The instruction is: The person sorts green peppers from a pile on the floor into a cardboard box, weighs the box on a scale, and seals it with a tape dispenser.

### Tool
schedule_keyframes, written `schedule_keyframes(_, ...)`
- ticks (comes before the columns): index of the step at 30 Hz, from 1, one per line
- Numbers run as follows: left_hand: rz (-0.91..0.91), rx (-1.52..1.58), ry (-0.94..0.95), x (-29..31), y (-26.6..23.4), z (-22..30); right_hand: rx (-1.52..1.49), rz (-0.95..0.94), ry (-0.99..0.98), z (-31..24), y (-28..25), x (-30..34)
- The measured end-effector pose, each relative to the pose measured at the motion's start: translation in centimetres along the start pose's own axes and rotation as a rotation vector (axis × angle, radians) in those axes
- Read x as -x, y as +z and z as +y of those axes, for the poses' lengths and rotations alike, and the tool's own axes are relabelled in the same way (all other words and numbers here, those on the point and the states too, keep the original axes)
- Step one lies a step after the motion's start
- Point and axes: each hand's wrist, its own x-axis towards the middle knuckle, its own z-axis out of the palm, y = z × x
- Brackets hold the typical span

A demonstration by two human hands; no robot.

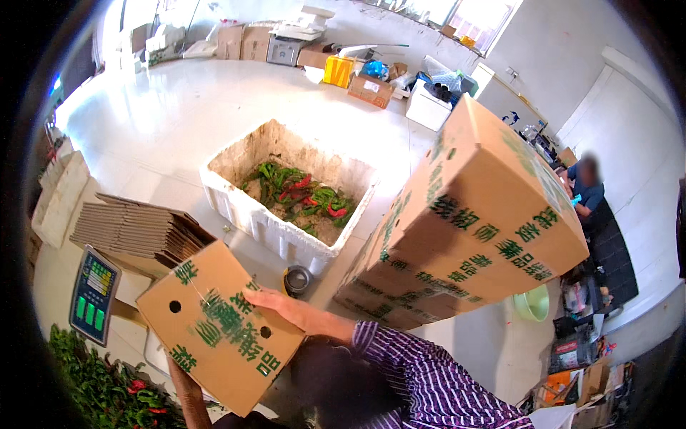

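Observation:
A tan cardboard box (239,372) with green printing and two round holes is tilted before me. Across its upper right side lies my right hand (282,304), in a purple striped sleeve, gripping the box. At the lower left edge, my left hand (183,379) holds the box, its fingers mostly hidden behind the cardboard. Whether the box rests on anything underneath I cannot tell. Just beyond it stand folded brown cartons (136,232) in a row, beside a scale display (94,300) with green digits. A dark rounded shape (343,382) below my right forearm is too blurred to make out.
A dirty white foam crate (216,191) holds green and red peppers (304,193); more peppers (103,386) lie heaped at lower left. Tall stacked cartons (493,214) stand right. Near the crate is a roll of tape (296,279). A green basin (532,306) and another person (589,191) are farther right.

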Motion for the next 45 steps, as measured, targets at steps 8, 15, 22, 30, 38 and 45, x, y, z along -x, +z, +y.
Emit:
schedule_keyframes(8,-0.080,0.048,0.442,8.2,19.2,15.5,0.207,0.132,-0.348,-15.2,9.2,13.5)
schedule_keyframes(15,-0.545,0.102,0.465,13.0,36.1,23.6,0.461,0.603,-0.877,-20.7,8.7,24.8)
schedule_keyframes(22,-1.007,0.064,0.427,14.3,58.0,30.1,0.396,0.814,-1.018,-27.2,0.3,35.2)
schedule_keyframes(30,-1.112,-0.245,0.470,12.9,70.0,17.0,0.330,1.079,-1.017,-28.6,-10.9,43.8)
schedule_keyframes(38,-0.931,0.044,0.291,14.6,64.4,11.6,0.222,1.221,-0.963,-25.7,-19.7,46.0)
schedule_keyframes(45,-0.855,-0.041,0.309,13.4,67.1,11.4,0.202,1.297,-0.927,-24.8,-24.0,47.0)
